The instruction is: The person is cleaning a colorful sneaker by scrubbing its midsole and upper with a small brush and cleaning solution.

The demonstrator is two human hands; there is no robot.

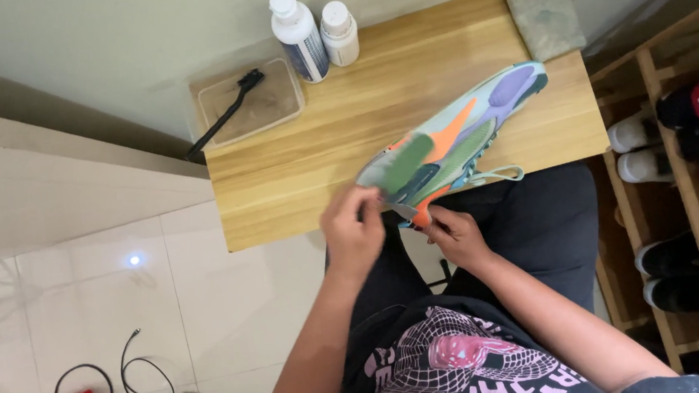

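Clearly both hands grip the near end of the multicoloured sneaker (447, 146), which lies sole-up, tilted over the wooden worktop (296, 176) edge. The left hand (353, 232) is curled closed around that end; the right hand (458, 235) pinches beneath it. It looks light, with a stiff sole and soft upper, and is best held by the sole edges.

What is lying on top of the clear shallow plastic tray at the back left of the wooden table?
A black long-handled brush lies across the clear plastic tray, its handle overhanging the wooden table edge. The tray looks otherwise empty, though its bottom is blurry.
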